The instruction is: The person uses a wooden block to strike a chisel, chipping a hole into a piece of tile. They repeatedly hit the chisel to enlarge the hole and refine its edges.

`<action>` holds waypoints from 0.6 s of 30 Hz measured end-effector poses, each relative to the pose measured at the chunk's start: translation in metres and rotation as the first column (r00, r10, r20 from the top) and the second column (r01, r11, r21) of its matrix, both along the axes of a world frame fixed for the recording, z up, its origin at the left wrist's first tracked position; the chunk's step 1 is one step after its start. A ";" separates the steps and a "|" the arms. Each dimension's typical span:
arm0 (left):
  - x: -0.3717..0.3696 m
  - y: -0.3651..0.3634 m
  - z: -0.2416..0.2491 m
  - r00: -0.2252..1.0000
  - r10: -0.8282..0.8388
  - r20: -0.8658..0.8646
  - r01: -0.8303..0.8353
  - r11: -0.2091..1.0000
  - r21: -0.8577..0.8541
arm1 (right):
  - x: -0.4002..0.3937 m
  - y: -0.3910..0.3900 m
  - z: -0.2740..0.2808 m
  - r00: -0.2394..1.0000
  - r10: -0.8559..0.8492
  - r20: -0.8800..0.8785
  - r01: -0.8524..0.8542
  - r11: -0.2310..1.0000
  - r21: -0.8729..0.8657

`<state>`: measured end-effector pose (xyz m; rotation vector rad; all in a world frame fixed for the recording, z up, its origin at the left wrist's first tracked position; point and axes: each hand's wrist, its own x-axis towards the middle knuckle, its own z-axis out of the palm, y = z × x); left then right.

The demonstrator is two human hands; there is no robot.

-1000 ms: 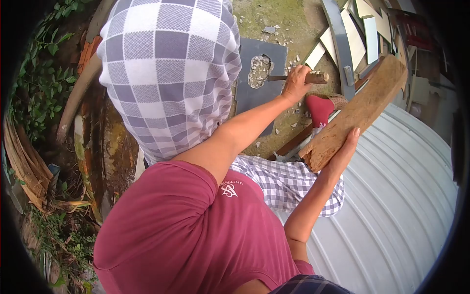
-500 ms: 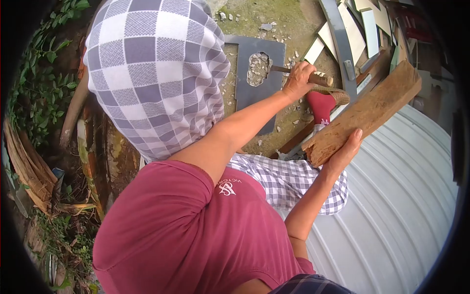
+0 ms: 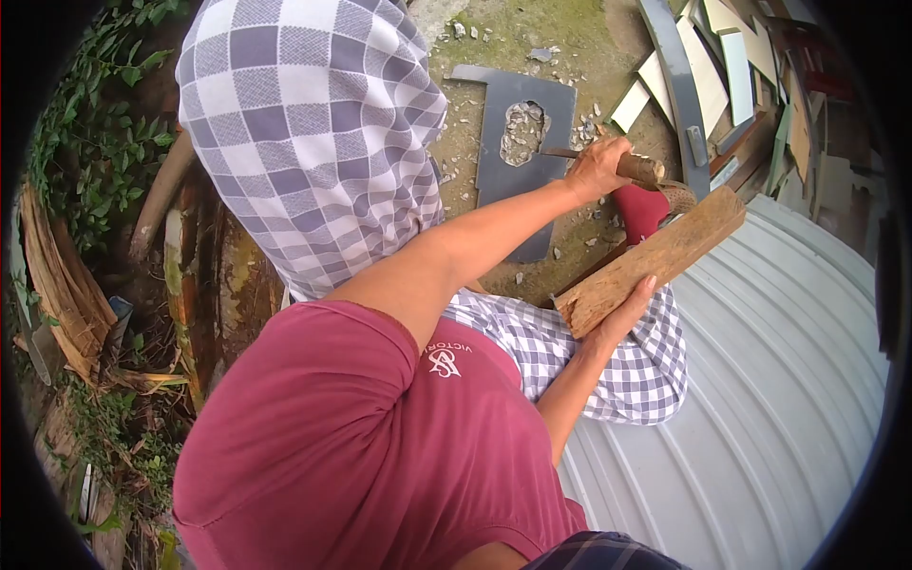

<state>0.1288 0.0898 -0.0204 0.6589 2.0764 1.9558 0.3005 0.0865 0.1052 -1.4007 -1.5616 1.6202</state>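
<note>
My left hand [image 3: 598,168] is wrapped around the wooden handle [image 3: 642,170] of a chisel. Its thin blade [image 3: 560,152] points left, the tip at the edge of a rough hole in a dark grey slab [image 3: 508,93]. Pale broken chips [image 3: 524,133] fill that hole. My right hand [image 3: 622,309] grips a thick wooden block [image 3: 655,258] from below, near its ragged end. The block slants up to the right, its far end to the lower right of the chisel handle. One of my feet, in a red sock [image 3: 641,211], shows between block and handle.
Ribbed metal sheeting [image 3: 750,380] spreads along the right side. Board offcuts [image 3: 698,81] and a long grey strip [image 3: 676,85] lie at the upper right. Small chips dot the mossy ground [image 3: 589,38]. Leafy plants [image 3: 100,123] and a dry trunk [image 3: 71,294] stand at left.
The wooden block and my right hand have moved down and left in the view. My left hand keeps the chisel at the hole, while the whole scene has shifted slightly.
</note>
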 end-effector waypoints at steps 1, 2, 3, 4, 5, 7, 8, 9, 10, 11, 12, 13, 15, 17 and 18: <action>0.002 0.000 0.000 1.000 0.006 -0.007 -0.006 1.000 0.006 | 0.001 0.001 -0.006 1.000 -0.003 0.000 0.003 1.000 -0.001; 0.003 -0.001 0.000 1.000 0.003 -0.008 -0.003 1.000 0.006 | 0.002 0.003 -0.012 1.000 0.002 -0.019 -0.002 1.000 -0.012; 0.004 -0.002 0.000 0.999 0.030 -0.037 -0.030 0.999 0.019 | 0.004 0.005 -0.017 0.999 0.005 -0.040 -0.006 1.000 -0.022; 0.004 -0.003 0.000 0.995 0.061 -0.073 -0.058 0.998 0.035 | 0.001 0.003 -0.014 0.997 -0.012 -0.077 0.006 0.996 -0.084; 0.005 -0.003 -0.001 0.996 0.058 -0.074 -0.056 0.998 0.035 | 0.000 0.003 -0.014 0.997 -0.015 -0.078 0.009 0.996 -0.083; 0.005 -0.005 -0.003 0.992 0.078 -0.095 -0.076 0.997 0.020 | -0.001 0.004 -0.015 0.996 0.012 -0.085 -0.019 0.996 -0.089; 0.005 -0.005 -0.004 0.992 0.080 -0.095 -0.078 0.997 0.020 | -0.001 0.004 -0.015 0.996 0.014 -0.085 -0.021 0.996 -0.088; 0.005 -0.005 -0.004 0.995 0.072 -0.069 -0.072 0.997 0.002 | -0.002 0.004 -0.016 0.997 0.028 -0.067 -0.033 0.997 -0.072; 0.005 -0.005 -0.004 0.997 0.064 -0.043 -0.065 0.998 -0.016 | -0.002 0.003 -0.017 0.998 0.042 -0.047 -0.045 0.997 -0.056; 0.005 -0.004 -0.004 0.997 0.064 -0.039 -0.065 0.998 -0.014 | -0.002 0.003 -0.017 0.998 0.042 -0.043 -0.045 0.998 -0.054; 0.005 -0.004 -0.004 0.997 0.066 -0.037 -0.067 0.998 -0.011 | -0.002 0.004 -0.018 0.998 0.057 -0.024 -0.058 0.997 -0.043; 0.005 -0.003 -0.006 0.997 0.069 -0.034 -0.069 0.998 -0.008 | -0.003 0.003 -0.018 0.997 0.072 -0.005 -0.072 0.997 -0.032; 0.006 -0.001 -0.008 0.997 0.071 -0.025 -0.071 0.997 -0.013 | -0.005 0.003 -0.018 0.996 0.086 0.014 -0.086 0.996 -0.024; 0.006 0.000 -0.011 0.997 0.073 -0.018 -0.073 0.997 -0.017 | -0.008 0.001 -0.017 0.994 0.101 0.032 -0.100 0.995 -0.015; 0.006 0.001 -0.013 0.998 0.053 0.016 -0.053 0.998 -0.025 | -0.009 0.000 -0.016 0.994 0.104 0.045 -0.104 0.995 -0.012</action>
